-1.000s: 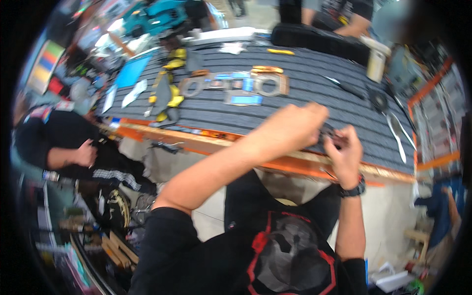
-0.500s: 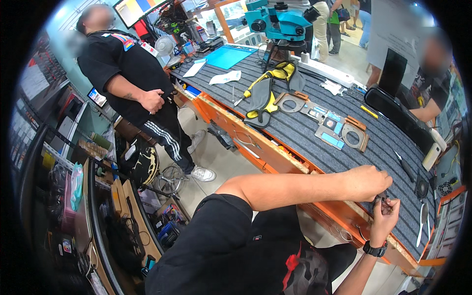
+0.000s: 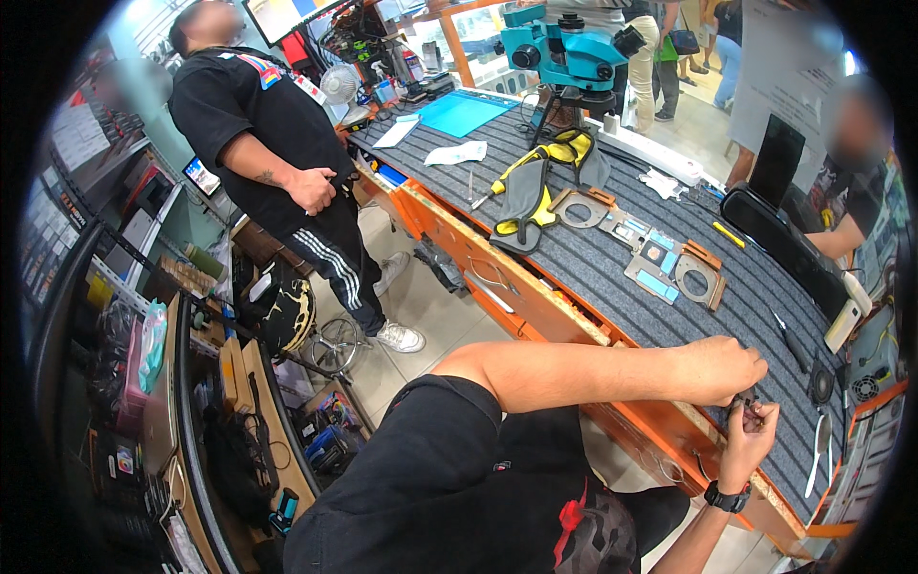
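Observation:
My left hand [image 3: 719,371] is closed, its arm stretched across from the left above the mat's front edge. Just below it, my right hand [image 3: 750,438], with a black watch at the wrist, has its fingers curled inward. Between the two hands is a small dark piece [image 3: 744,398], mostly covered by the fingers; its kind does not show. Farther back on the grey ribbed mat [image 3: 574,277] lies a laptop heatsink [image 3: 652,256] with two round openings, copper-coloured ends and light blue pads. A thin dark tool [image 3: 790,330] lies to the right of my hands.
A yellow-and-grey strap-like item [image 3: 535,191] and a teal microscope [image 3: 564,57] stand beyond the heatsink. White-handled tweezers [image 3: 820,450] lie at the right. A person in black [image 3: 277,153] stands at the left, and another person [image 3: 851,191] sits across the bench. Orange drawers [image 3: 507,287] line the front.
The whole view has shifted slightly, so the bench things appear a little to the right and lower. My hands stay together around the small dark piece.

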### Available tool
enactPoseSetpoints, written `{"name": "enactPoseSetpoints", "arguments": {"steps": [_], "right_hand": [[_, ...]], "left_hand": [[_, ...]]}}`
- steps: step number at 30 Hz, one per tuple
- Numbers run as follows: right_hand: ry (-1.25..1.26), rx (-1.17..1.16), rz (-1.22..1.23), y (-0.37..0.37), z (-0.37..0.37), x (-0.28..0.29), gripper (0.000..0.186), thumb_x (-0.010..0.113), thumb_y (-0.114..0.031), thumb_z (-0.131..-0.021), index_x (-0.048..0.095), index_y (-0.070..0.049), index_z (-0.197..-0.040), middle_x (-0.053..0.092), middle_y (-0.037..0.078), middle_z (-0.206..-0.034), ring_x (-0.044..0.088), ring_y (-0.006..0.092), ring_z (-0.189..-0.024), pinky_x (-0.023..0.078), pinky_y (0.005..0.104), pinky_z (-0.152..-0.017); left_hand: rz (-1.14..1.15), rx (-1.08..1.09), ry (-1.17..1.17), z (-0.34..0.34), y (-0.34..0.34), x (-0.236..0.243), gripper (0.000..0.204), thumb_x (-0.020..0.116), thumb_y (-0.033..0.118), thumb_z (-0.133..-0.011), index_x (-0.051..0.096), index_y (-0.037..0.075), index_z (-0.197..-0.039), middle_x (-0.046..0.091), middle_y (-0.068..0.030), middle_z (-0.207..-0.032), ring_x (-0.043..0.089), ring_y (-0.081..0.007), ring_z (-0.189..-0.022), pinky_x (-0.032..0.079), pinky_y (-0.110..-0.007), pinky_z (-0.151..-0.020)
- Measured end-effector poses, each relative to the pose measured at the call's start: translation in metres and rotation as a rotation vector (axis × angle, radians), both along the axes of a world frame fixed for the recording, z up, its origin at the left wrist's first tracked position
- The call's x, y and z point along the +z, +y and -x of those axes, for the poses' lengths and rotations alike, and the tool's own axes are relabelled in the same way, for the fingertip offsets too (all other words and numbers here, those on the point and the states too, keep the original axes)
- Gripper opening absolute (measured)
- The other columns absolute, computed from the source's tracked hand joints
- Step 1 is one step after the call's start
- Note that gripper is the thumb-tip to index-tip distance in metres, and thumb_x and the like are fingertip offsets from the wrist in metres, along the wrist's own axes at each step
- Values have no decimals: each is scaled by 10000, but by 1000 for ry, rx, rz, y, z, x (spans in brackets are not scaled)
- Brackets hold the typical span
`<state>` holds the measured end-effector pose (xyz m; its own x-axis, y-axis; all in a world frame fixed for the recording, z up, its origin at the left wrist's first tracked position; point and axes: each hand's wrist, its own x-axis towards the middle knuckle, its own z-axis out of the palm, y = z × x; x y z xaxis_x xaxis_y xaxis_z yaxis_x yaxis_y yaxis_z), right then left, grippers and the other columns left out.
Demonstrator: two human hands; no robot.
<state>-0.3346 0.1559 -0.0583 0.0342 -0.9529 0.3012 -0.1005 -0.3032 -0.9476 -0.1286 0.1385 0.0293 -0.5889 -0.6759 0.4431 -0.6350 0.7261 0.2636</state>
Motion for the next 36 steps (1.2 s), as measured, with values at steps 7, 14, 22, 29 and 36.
{"name": "enactPoseSetpoints", "arguments": {"steps": [7,14,22,29,36], "right_hand": [[22,11,12,-2,3,0,283,660,58,-959,411,-77,-948,458,-43,-903,466,5,-774,397,164,-660],[36,-2,16,0,2,0,272,655,61,-961,418,-73,-944,461,-49,-894,468,1,-766,395,162,-647],[23,-21,72,-5,10,-14,252,678,53,-940,452,-55,-962,486,-20,-896,515,49,-800,474,206,-706],[97,-91,34,-1,-5,5,239,772,-11,-865,541,-9,-926,594,25,-886,594,76,-829,547,266,-737],[123,-121,71,2,-8,13,254,777,-16,-848,529,-7,-904,656,62,-910,667,91,-794,560,270,-717]], "left_hand": [[6,-1,9,0,0,2,282,752,76,-749,596,-34,-957,668,-204,-889,719,-396,-782,595,-466,-656],[0,-2,-4,0,0,0,283,748,77,-752,601,-36,-965,673,-207,-902,721,-392,-786,596,-468,-666],[13,-29,12,5,-5,-2,252,700,103,-801,603,-26,-994,684,-215,-933,720,-409,-807,594,-484,-691],[-115,11,30,-1,-8,-6,208,661,107,-840,562,16,-999,656,-217,-922,701,-434,-797,581,-515,-673],[-144,23,-47,0,-3,7,263,686,87,-822,511,8,-1003,631,-195,-975,673,-439,-817,564,-514,-681]]}}
